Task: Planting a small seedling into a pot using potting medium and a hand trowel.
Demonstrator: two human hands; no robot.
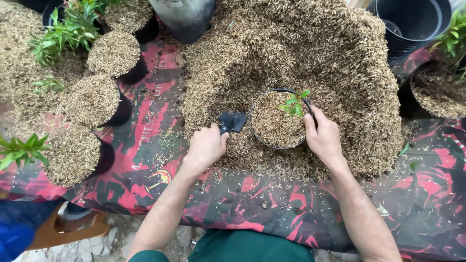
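Matt black plastic pot [256, 138] w/ rough, dry husk fill [272, 123], matt dark trowel blade [233, 121], glossy printed plastic sheet [272, 204] underneath.

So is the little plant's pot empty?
No, the black pot is filled nearly to its rim with brown husks, and a small green seedling stands in it by the right hand.

Trowel [232, 121] handle hidden inside left hand [206, 147]; pot [266, 140] base buried.

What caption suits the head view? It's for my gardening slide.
Left hand holds a small black trowel beside a husk-filled pot; right hand steadies its green seedling.
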